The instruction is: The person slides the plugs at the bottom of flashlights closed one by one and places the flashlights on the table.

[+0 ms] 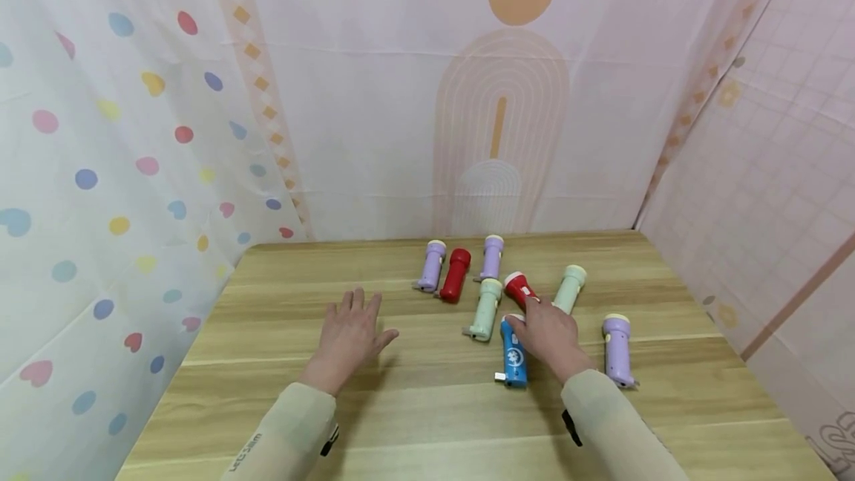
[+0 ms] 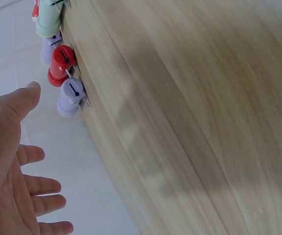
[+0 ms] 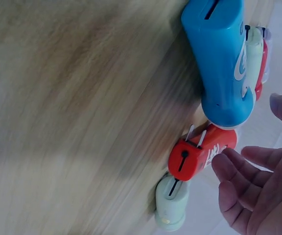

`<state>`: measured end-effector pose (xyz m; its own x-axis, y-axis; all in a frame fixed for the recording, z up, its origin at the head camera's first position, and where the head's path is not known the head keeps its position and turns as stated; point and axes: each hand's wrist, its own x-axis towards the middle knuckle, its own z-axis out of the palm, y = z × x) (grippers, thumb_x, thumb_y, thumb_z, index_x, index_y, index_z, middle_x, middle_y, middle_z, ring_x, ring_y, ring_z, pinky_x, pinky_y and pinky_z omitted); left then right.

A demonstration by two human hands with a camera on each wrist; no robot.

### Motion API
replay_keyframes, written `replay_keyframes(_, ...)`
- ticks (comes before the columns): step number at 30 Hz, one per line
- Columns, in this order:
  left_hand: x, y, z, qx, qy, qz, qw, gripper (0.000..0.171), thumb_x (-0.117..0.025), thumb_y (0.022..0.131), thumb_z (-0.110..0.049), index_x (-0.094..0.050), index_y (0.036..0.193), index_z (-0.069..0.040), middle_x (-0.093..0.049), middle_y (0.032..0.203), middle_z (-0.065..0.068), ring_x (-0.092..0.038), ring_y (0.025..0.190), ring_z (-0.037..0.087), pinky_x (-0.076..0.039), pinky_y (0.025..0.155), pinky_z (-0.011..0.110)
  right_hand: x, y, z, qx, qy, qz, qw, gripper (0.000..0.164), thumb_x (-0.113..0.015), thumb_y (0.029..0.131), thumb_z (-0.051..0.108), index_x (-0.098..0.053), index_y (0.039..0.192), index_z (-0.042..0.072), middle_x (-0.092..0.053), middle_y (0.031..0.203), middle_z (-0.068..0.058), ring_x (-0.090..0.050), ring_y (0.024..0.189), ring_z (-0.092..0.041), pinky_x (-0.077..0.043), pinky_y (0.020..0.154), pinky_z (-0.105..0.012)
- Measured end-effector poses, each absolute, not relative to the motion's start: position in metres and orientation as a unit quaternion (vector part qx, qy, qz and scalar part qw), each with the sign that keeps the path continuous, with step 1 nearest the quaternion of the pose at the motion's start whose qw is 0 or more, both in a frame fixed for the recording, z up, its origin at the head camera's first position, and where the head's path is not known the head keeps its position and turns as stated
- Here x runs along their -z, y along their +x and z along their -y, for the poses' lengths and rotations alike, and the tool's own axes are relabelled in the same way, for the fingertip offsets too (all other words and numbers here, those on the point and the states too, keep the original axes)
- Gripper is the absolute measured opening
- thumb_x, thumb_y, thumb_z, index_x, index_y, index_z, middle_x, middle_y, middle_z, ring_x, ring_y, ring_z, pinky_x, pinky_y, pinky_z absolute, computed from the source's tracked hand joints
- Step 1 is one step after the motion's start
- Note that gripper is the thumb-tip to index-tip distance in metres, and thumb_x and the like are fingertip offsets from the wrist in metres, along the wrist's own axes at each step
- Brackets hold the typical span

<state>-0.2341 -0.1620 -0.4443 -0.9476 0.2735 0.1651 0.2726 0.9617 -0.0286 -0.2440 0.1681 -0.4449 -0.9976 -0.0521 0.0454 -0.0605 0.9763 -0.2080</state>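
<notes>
My right hand (image 1: 549, 336) reaches over the table among several small flashlights, its fingers loosely bent and nothing in its grasp. A blue flashlight (image 1: 513, 358) lies just left of it, with a plug jutting from its tail. In the right wrist view, the fingertips come right up to a red flashlight (image 3: 195, 154), whose two metal prongs stick out; the head view shows this one partly hidden by the hand. A mint green flashlight (image 1: 570, 288) lies beyond the hand. My left hand (image 1: 349, 330) hovers palm down over the table's left half, fingers spread, holding nothing.
Left of the right hand is another mint green flashlight (image 1: 486, 310). Farther back lie a second red flashlight (image 1: 457, 275) and two purple ones, one at left (image 1: 433, 264). A third purple flashlight (image 1: 617, 351) lies at right. Patterned curtains (image 1: 361, 95) surround the wooden table (image 1: 427, 414).
</notes>
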Motion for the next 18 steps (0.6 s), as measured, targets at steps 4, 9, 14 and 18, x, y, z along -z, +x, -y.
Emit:
replay_keyframes(4,0.441,-0.231,0.161,-0.002,-0.135,0.988,0.074,0.074,-0.064,0.091,-0.055,-0.05,0.14,-0.003,-0.047,0.138,0.03,-0.043,0.13,0.046,-0.038,0.1,0.064,0.44,-0.241,-0.164,-0.119,0.01,0.993,0.005,0.052,-0.065,0.091,0.05,-0.064,0.098,-0.001,-0.059,0.076,-0.011,-0.056,0.064,-0.026,-0.048,0.055,-0.041)
replay_keyframes(9,0.44,-0.229,0.16,0.0,-0.137,0.988,0.072,0.072,-0.065,0.091,-0.054,-0.051,0.139,-0.002,-0.048,0.135,0.029,-0.044,0.129,0.046,-0.04,0.099,0.063,0.437,-0.239,-0.161,-0.125,-0.02,0.992,-0.029,0.056,-0.066,0.089,0.054,-0.064,0.096,-0.001,-0.06,0.08,-0.012,-0.057,0.069,-0.026,-0.049,0.056,-0.041)
replay_keyframes(14,0.438,-0.226,0.16,0.0,-0.138,0.988,0.066,0.071,-0.063,0.092,-0.054,-0.05,0.139,-0.002,-0.047,0.137,0.03,-0.044,0.13,0.046,-0.041,0.098,0.063,0.436,-0.238,-0.16,-0.116,-0.044,0.989,-0.076,0.057,-0.063,0.089,0.058,-0.064,0.09,0.001,-0.058,0.079,-0.012,-0.056,0.07,-0.027,-0.048,0.057,-0.041)
replay_keyframes(18,0.435,-0.223,0.161,-0.002,-0.135,0.989,0.062,0.071,-0.064,0.091,-0.054,-0.052,0.138,-0.002,-0.047,0.137,0.031,-0.044,0.129,0.047,-0.041,0.099,0.063,0.435,-0.235,-0.158,-0.115,-0.048,0.987,-0.103,0.055,-0.061,0.09,0.058,-0.062,0.085,0.003,-0.058,0.079,-0.013,-0.056,0.068,-0.027,-0.048,0.058,-0.04)
